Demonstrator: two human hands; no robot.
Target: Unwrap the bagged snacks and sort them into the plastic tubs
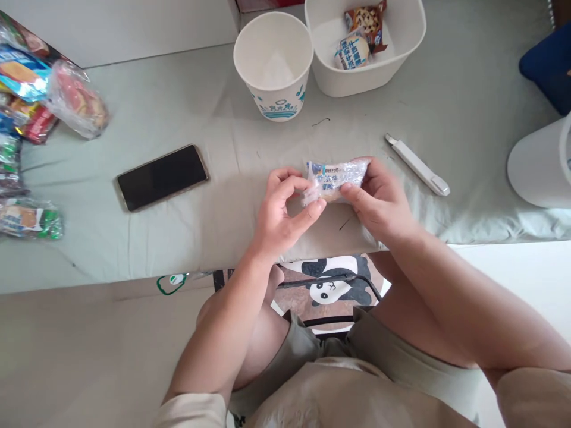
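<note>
A clear plastic-wrapped biscuit packet (332, 178) with blue lettering is held in both hands, just above the cloth-covered surface. My right hand (381, 199) grips its right end, with the thumb on top and the other fingers behind. At the crumpled left end of the wrapper, my left hand (283, 208) has its thumb and fingertips closed on the plastic. Whether the wrapper is torn cannot be made out. To the right of my right hand lies a white utility knife (419, 165).
A paper cup-shaped bucket (281, 104) and a white bin (361, 80) with two wrapped snacks (366, 30) stand behind. A black phone (163, 177) lies left. Several packaged snacks (33, 113) are piled far left; a white container (537, 163) and dark blue object (546, 71) are right.
</note>
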